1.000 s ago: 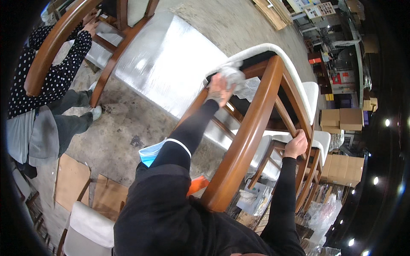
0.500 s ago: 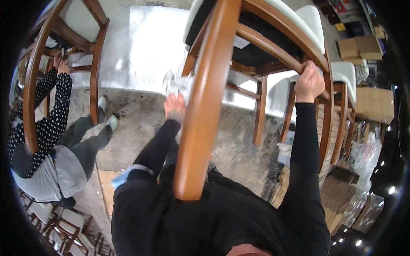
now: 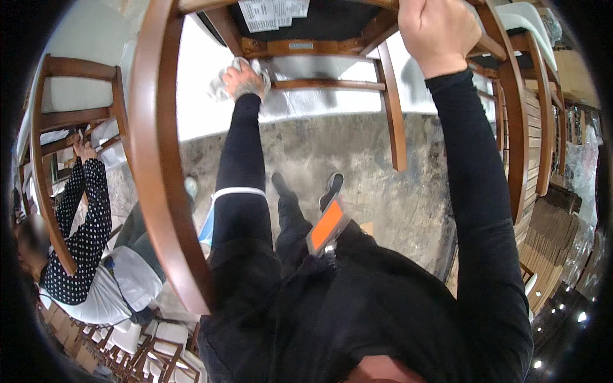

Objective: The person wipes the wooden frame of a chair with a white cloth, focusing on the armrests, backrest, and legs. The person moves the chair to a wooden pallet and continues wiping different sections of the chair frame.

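Left hand, closed on a white cloth, is wiping the upturned wooden chair at its seat rail while the right hand is gripping the frame; wiping appears underway, extent unclear.

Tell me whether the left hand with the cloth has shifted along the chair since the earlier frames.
Yes. The left hand, holding the white cloth, was up on the chair's curved back rail a second ago; now it is off that rail, at the seat frame's underside by the stretcher.
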Action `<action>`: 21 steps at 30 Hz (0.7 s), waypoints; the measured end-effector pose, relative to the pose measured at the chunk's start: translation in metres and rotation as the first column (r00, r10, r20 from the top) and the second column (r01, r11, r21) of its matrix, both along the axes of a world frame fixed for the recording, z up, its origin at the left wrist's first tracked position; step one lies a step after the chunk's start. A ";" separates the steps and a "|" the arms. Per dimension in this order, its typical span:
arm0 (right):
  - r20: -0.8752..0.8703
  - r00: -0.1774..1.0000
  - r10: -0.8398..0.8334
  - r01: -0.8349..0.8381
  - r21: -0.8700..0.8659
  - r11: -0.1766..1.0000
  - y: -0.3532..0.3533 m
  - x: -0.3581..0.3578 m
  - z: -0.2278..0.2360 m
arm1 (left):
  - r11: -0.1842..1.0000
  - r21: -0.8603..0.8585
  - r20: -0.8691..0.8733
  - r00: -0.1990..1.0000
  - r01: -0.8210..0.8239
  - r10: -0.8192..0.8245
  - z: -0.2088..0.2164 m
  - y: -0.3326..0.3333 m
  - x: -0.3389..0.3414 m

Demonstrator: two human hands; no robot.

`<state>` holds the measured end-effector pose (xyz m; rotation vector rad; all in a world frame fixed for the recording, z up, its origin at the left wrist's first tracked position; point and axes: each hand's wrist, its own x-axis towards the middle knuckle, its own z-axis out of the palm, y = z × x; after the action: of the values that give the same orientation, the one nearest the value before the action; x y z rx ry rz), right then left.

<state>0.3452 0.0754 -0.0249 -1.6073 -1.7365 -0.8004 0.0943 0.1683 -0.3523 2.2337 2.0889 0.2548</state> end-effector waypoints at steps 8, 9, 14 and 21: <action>-0.068 0.996 0.055 -0.047 0.107 0.993 0.006 0.005 0.001 | 0.928 -0.372 -0.051 0.999 -0.034 0.016 0.007 -0.242 -0.090; -0.091 0.995 0.051 -0.042 0.097 0.994 0.006 0.006 0.001 | 0.880 -0.460 -0.126 0.990 -0.115 0.063 0.012 -0.286 -0.098; -0.118 0.992 0.031 -0.029 0.022 0.999 0.006 0.009 -0.003 | 0.310 -0.951 -0.124 0.940 -0.020 -0.318 0.059 -0.404 -0.130; -0.290 0.940 0.179 -0.199 -0.041 0.979 -0.024 -0.004 0.016 | 0.737 -0.653 0.690 -0.265 0.174 0.673 0.158 -0.324 -0.042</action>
<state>0.3417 0.0518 -0.0090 -1.4888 -1.6911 -0.3974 0.0525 -0.1560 -0.1947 0.3554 1.1726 0.9216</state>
